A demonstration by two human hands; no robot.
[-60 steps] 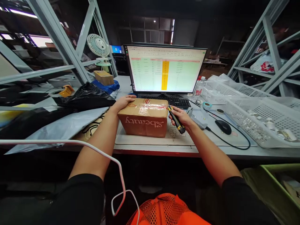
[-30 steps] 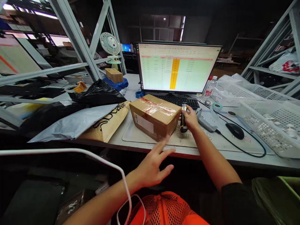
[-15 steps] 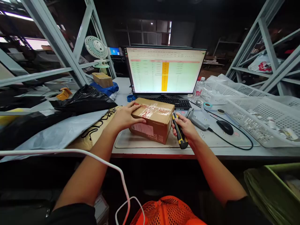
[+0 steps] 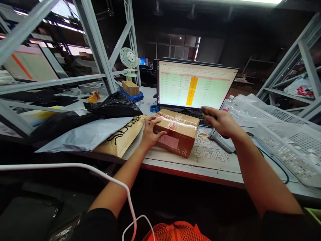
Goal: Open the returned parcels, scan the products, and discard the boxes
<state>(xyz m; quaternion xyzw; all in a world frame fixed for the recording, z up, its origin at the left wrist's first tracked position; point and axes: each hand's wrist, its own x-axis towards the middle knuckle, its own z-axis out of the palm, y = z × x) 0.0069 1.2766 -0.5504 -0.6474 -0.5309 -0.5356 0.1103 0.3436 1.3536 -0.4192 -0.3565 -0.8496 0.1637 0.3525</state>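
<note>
Clasped the taped cardboard box (image 4: 181,129) at the centre of the frame with the half-curled left hand (image 4: 150,135) on its left end, and gripped a blurred yellow-and-black cutter (image 4: 208,115) in the closely curled right hand (image 4: 222,122), right of centre, just above the grey scanner (image 4: 222,142).

Glossy tape (image 4: 178,123) crosses the matt cardboard box (image 4: 173,142); plastic baskets (image 4: 283,140) look smooth.

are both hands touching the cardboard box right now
No, only the left hand is on the cardboard box; the right hand is apart from it, to its right.
</note>
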